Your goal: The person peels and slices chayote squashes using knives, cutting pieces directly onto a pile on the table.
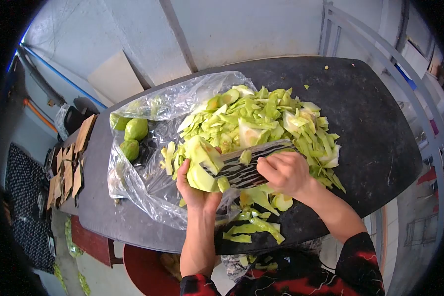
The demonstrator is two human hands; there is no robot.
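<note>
My left hand [197, 195] is wrapped around a peeled, pale green fruit [200, 153] with flat cut faces, held up above the table. In my right hand [287, 172] is a broad knife [241, 172], its wide blade patterned in dark and light stripes. The blade's left end touches or lies very near the fruit's right side. Bits of green flesh stick to the blade. Behind both hands a large heap of green slices [261, 116] is piled up, with pale cut cores [248, 132] among them. The knife's handle is hidden by my fist.
A clear plastic bag [148, 192] spreads under the heap's left side, with several whole green fruits [136, 129] in it. Long peel strips [254, 229] lie near the front edge of the black table [375, 123]. A red tub [148, 271] stands below. Metal railing [429, 118] runs along the right.
</note>
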